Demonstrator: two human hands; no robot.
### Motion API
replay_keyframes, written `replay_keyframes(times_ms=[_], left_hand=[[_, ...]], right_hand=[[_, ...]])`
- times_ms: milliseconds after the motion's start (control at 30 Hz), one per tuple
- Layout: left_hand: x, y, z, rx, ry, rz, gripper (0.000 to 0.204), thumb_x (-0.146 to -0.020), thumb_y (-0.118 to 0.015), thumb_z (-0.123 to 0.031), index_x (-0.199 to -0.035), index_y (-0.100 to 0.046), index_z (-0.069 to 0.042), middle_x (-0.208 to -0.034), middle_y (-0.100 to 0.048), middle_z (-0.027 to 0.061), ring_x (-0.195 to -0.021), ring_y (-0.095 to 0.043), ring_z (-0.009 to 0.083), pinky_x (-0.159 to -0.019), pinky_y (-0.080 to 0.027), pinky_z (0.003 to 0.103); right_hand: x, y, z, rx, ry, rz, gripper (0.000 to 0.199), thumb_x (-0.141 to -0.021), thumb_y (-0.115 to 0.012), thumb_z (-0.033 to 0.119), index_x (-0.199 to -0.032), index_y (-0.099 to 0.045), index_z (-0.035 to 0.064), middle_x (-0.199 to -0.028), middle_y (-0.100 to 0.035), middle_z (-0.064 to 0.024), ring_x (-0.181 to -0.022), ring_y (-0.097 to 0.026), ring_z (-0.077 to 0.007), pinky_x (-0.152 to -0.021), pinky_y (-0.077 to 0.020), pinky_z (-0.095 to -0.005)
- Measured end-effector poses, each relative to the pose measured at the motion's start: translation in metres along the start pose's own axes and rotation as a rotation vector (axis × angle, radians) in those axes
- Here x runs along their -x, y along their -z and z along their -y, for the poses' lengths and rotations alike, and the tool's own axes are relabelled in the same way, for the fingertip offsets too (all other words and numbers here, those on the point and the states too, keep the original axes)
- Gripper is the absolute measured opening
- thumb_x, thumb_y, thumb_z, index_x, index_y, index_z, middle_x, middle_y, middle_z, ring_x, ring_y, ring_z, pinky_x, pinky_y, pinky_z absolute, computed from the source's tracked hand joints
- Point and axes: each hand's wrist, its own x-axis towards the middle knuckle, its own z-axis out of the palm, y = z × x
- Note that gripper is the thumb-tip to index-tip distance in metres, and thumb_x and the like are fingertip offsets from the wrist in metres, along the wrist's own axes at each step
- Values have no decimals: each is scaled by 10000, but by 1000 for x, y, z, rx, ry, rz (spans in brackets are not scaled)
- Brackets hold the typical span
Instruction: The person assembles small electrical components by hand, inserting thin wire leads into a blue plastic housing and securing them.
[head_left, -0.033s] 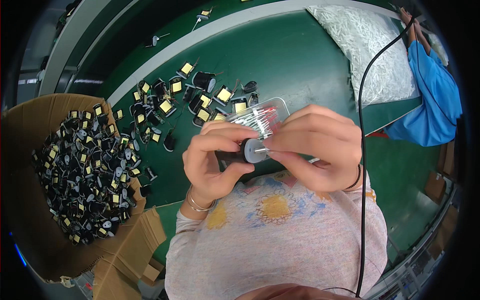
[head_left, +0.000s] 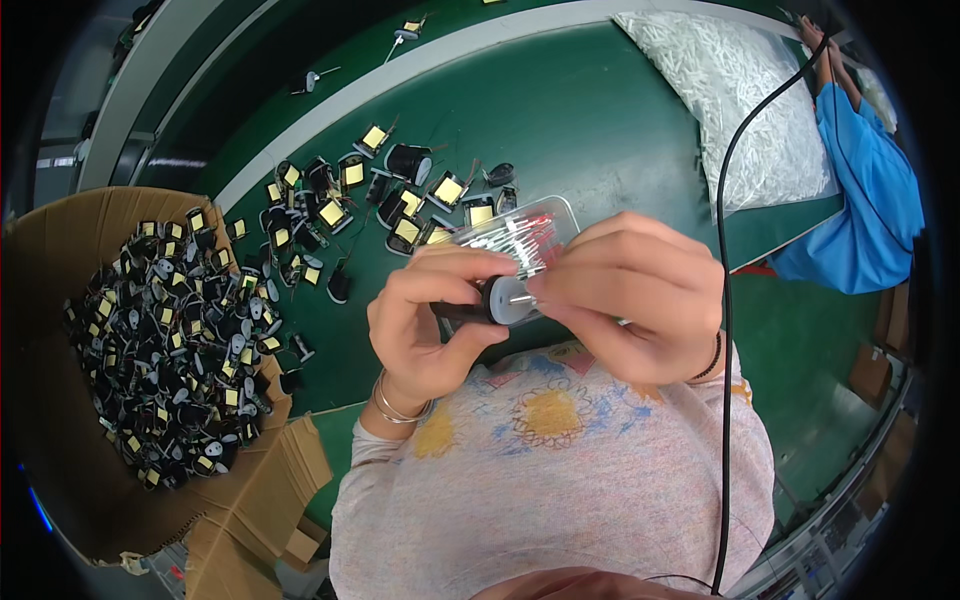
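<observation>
My left hand [head_left: 415, 315] is closed round a black cylindrical part with a grey disc end [head_left: 507, 301], its fingertips above and thumb below. The disc faces right. My right hand [head_left: 645, 295] pinches a short metal pin [head_left: 522, 298] against the middle of that disc; the pin's far end is hidden by the fingers. Just behind both hands lies a clear plastic tray [head_left: 572, 207], partly covered by them, with several thin silver pins [head_left: 500, 238] and some red pieces in it.
Several loose black parts with yellow pads [head_left: 332, 212] lie on the green table [head_left: 570, 110] at the left. A large cardboard box [head_left: 50, 225] holds a heap of them. At the far right are a bag of white pieces [head_left: 765, 120], a black cable [head_left: 723, 300] and another person's blue garment [head_left: 855, 215].
</observation>
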Motion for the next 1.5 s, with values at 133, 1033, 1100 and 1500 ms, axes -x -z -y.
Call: replay_keyframes(times_ms=[133,1033,1100,1500], left_hand=[[1,-2,-6,68,116,-40,279,-701,-708,27,-887,-502,3,-982,-632,237,-856,-624,227,-732,-489,296],[-46,6,28,1,325,-46,194,-767,-679,8,-864,-513,30,-991,-647,167,-884,-618,143,-758,-500,257],[-60,10,54,27,358,-50,191,-769,-674,9,-868,-511,25,-1000,-648,160,-889,-617,140,-761,-503,255],[-130,77,178,-1534,-53,129,344,-764,-667,-282,-1064,-611,-123,-1232,-525,75,-1153,-442,286,-891,-400,409]], right_hand=[[2,-4,2,205,175,3,299,-510,-626,37,-804,-638,-15,-750,-598,-77,-638,-592,-191,-523,-485,-263],[-4,-24,-58,-21,-143,-52,357,-752,-671,113,-1089,-614,10,-1048,-635,-131,-986,-579,-261,-833,-469,-363],[1,-31,-69,-205,-292,-142,469,-775,-662,140,-1206,-519,20,-1164,-565,-144,-1066,-538,-265,-874,-454,-380],[49,-8,-66,-118,-705,-173,619,-784,-654,65,-1349,-401,79,-1310,-463,-141,-1086,-522,-213,-853,-478,-329]])
